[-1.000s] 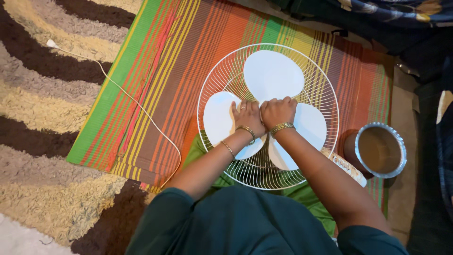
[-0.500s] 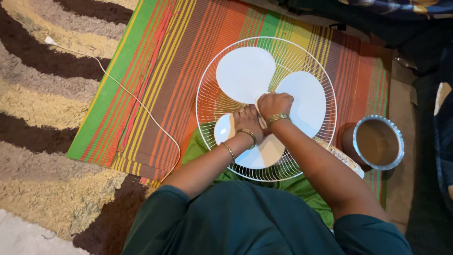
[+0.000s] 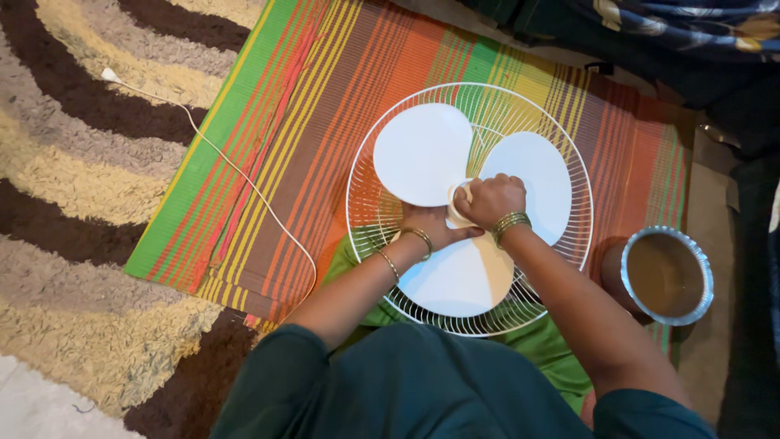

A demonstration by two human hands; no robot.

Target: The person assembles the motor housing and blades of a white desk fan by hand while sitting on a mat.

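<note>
A white three-bladed fan blade (image 3: pixel 422 153) lies inside a round white wire fan guard (image 3: pixel 370 215) on a striped mat. My right hand (image 3: pixel 490 199) is closed around the hub at the centre of the blades, with a pale cloth under its fingers. My left hand (image 3: pixel 429 223) presses on the lower blade just left of the hub, its fingers closed on the blade's edge. Both wrists wear bangles.
A metal bowl (image 3: pixel 668 275) of brownish liquid stands at the right of the guard. A white cord with a plug (image 3: pixel 213 146) trails across the striped mat (image 3: pixel 325 89) onto the shaggy brown and cream rug (image 3: pixel 73 187). Green cloth (image 3: pixel 561 345) lies under the guard.
The fan blade has turned within the guard, so the blades sit in new positions. My hands stay at the hub, the right one now wrapped over it.
</note>
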